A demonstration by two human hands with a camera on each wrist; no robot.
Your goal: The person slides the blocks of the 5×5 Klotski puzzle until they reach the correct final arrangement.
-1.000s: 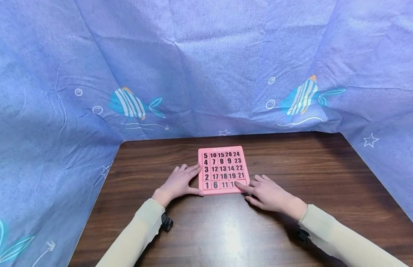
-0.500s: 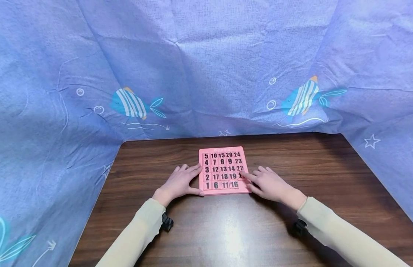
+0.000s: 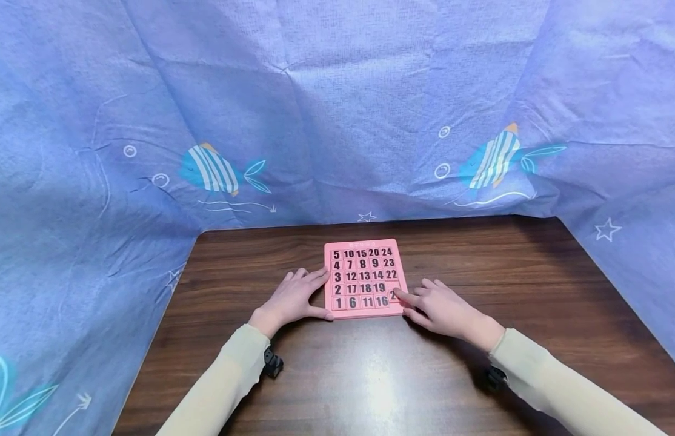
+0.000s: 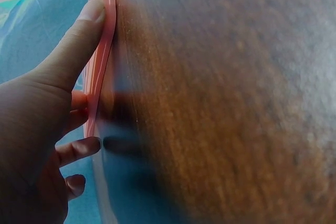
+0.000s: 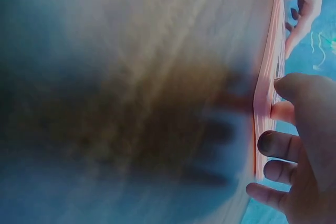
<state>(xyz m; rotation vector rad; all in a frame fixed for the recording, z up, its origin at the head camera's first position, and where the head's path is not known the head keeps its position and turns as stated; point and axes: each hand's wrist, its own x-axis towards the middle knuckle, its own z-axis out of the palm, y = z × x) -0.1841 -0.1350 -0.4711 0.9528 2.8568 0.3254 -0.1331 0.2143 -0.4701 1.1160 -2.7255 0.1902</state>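
A pink number slide puzzle [image 3: 345, 314] lies on the table, black-numbered tiles in rows inside its raised frame. Near its lower right corner, the index finger of my right hand [image 3: 438, 310] presses on the 21 tile [image 3: 392, 296], partly covering it. That tile sits between the two lowest rows of the right column, with a gap below the 22 tile [image 3: 391, 274]. My left hand [image 3: 295, 297] steadies the frame, thumb at the lower left corner and fingertips at the left side. In the left wrist view the extended thumb [image 4: 71, 51] touches the pink edge [image 4: 109, 19].
The puzzle stands on a dark wood-grain table [image 3: 250, 254], toward its back edge. A blue fish-print cloth [image 3: 359, 121] hangs behind and at both sides. Each wrist carries a small black camera, such as the left camera [image 3: 272, 363].
My right index finger moved from the bottom row up to the 21 tile, then drew that tile down toward the lower right gap. The left hand stayed in place.
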